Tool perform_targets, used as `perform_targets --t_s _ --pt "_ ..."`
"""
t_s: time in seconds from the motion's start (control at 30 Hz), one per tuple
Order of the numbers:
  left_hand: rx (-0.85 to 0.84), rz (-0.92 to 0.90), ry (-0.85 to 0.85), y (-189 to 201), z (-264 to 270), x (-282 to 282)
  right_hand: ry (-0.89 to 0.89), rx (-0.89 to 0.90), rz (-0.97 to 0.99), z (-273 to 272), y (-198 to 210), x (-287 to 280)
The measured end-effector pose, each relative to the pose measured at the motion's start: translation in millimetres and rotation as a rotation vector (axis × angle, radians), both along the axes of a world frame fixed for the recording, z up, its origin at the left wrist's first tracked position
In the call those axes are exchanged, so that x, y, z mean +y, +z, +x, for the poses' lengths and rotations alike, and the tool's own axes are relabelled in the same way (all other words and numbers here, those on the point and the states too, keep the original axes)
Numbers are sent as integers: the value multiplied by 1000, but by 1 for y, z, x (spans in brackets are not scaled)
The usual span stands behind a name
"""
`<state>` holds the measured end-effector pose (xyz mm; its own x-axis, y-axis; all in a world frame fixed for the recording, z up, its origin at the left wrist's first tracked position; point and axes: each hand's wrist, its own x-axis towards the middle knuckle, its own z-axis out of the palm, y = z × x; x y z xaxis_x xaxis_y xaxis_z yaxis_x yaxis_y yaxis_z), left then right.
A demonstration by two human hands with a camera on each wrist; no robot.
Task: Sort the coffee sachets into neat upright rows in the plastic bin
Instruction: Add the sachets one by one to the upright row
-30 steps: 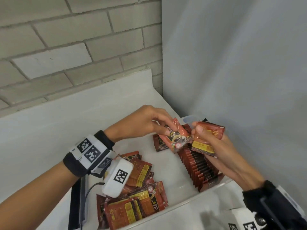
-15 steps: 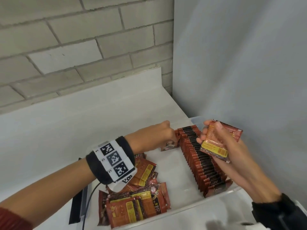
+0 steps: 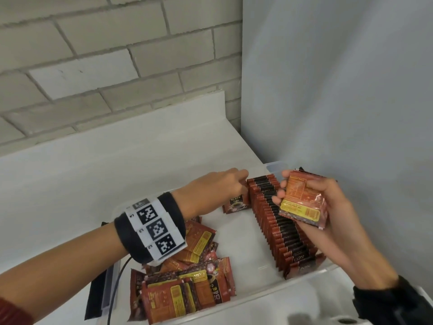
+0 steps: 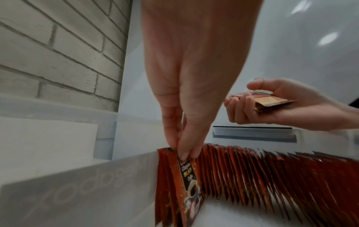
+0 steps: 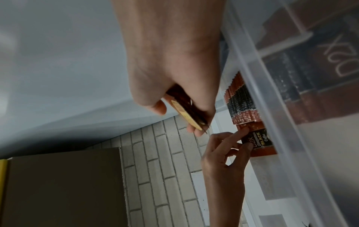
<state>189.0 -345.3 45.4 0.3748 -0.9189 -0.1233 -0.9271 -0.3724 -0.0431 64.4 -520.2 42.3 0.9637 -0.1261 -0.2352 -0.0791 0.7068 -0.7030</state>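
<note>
A clear plastic bin holds a long upright row of red-brown coffee sachets along its right wall. My left hand reaches to the bin's far end and pinches the top edge of one sachet, which stands upright beside the row. In the left wrist view the fingertips grip that sachet, with a few more standing behind it. My right hand holds a small stack of sachets above the row. A loose pile of sachets lies at the bin's near left.
A white counter runs back to a brick wall. A grey panel stands close on the right of the bin. A black flat object and a cable lie left of the bin. A cardboard box shows in the right wrist view.
My left hand carried one sachet from beside the right hand down to the bin's far end and set it upright there. The right hand keeps its stack, turned slightly.
</note>
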Motion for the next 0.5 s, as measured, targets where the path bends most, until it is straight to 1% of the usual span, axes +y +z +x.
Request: perform_targets --t_s 0.1,0.23,0.27,0.33,0.43,0.5 --pt "-7 -40 -37 -3 1 1 20 38 -20 -1 -2 0" --pt "63 -163 -43 -7 9 2 45 97 -106 0 -2 0" --pt "110 -199 -20 -5 10 1 52 111 -135 0 -2 0" --pt "260 -278 45 3 11 -2 67 133 -198 0 -2 0" --pt "451 -451 93 22 6 -10 107 121 -267 -2 -3 1" --pt "610 -506 136 32 0 -13 115 116 -291 -3 -2 2"
